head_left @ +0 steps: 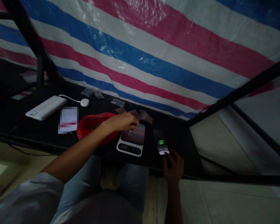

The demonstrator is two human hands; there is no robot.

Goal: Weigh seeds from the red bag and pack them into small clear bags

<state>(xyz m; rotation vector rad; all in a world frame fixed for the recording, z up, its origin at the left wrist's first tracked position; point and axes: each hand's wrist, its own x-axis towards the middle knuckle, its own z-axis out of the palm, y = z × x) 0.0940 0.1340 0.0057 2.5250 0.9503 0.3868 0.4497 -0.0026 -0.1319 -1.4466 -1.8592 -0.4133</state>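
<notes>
Red, white and blue striped woven plastic tarpaulin slopes behind a black tabletop, with dark metal frame bars running along its edge. Directly beneath the curled fingers of the left hand sits a white digital kitchen scale with a glossy, reflective weighing plate; the fingertips hang at the plate's upper edge, close together, and whether they pinch anything is hidden. Just left of those fingers, and partly under the wrist, lies a crumpled red plastic bag, its mouth open, with dim reddish-brown contents too dark to identify.

Just beyond the fingertips, a loose row of small clear plastic bags lies on the table; the nearest ones hold something brown, while those farther left look thin and flat, their contents hard to make out. Well left of the fingers rest a rectangular white power bank, joined by a thin white cable to a small round white device, and a white printed card, partly blurred.

The fingers of the right hand are curled and narrowly spaced at the table's near edge, against the lower end of a small pale handheld device with a green glow above it. Whether they grip it firmly cannot be told.
</notes>
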